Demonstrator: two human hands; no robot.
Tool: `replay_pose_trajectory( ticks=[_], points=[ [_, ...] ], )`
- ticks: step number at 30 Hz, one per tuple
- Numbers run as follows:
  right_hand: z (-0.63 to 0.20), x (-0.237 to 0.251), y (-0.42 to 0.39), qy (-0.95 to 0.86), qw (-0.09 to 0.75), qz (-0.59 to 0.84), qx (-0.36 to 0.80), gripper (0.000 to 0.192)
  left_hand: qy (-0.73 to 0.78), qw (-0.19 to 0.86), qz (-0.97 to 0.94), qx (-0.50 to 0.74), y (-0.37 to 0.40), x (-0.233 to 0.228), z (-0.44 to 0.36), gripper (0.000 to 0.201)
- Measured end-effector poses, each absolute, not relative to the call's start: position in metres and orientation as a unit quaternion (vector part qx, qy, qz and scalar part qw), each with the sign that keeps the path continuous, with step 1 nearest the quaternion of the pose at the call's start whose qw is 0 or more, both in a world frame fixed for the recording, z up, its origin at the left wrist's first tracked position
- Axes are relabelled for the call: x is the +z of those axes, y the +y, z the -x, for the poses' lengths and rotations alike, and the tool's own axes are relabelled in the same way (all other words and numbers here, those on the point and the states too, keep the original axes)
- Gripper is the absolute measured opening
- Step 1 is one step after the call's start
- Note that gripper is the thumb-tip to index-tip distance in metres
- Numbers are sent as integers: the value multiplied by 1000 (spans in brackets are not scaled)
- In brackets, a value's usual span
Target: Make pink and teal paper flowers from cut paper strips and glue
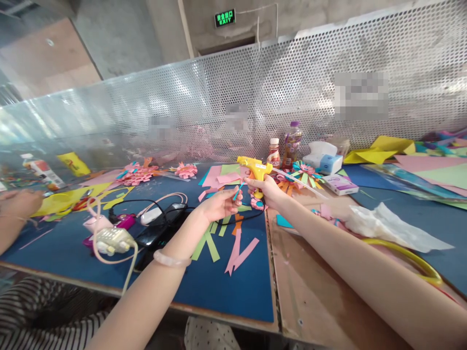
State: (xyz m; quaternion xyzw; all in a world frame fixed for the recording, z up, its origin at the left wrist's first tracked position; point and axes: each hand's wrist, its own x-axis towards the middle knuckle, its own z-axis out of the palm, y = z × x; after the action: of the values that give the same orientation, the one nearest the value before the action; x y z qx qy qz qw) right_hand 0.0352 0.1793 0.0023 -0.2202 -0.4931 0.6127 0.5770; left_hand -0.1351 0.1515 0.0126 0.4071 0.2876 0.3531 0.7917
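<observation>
My right hand (269, 188) is wrapped round the handle of a yellow glue gun (254, 166), its nozzle pointing left and a clear glue stick (301, 183) jutting from its back. Just left of it, my left hand (223, 203) pinches a small blue paper strip (238, 191) between its fingers, below the nozzle. I cannot tell whether nozzle and strip touch. Beneath my hands, green paper strips (210, 245) and pink paper strips (241, 256) lie on the blue table top (233, 296). Stacked pink and green paper sheets (222, 176) sit behind my left hand.
A power strip with plugs (114, 240), cables and a black phone (155, 231) lie left of my left arm. Paper flowers (140, 173), bottles (292, 144) and a tissue pack (326, 160) line the back by a perforated metal screen (175, 112). Another person's hand (20, 206) is at far left.
</observation>
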Motion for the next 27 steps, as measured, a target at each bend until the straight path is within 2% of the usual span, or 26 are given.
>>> replay_pose_trajectory(
  ticks=[19, 27],
  points=[
    [-34, 2, 179, -476, 598, 261, 590, 32, 383, 706, -443, 399, 154, 9, 131, 22],
    [-31, -5, 186, -517, 621, 340, 481, 29, 432, 617, -452, 478, 157, 7, 125, 22]
  ],
)
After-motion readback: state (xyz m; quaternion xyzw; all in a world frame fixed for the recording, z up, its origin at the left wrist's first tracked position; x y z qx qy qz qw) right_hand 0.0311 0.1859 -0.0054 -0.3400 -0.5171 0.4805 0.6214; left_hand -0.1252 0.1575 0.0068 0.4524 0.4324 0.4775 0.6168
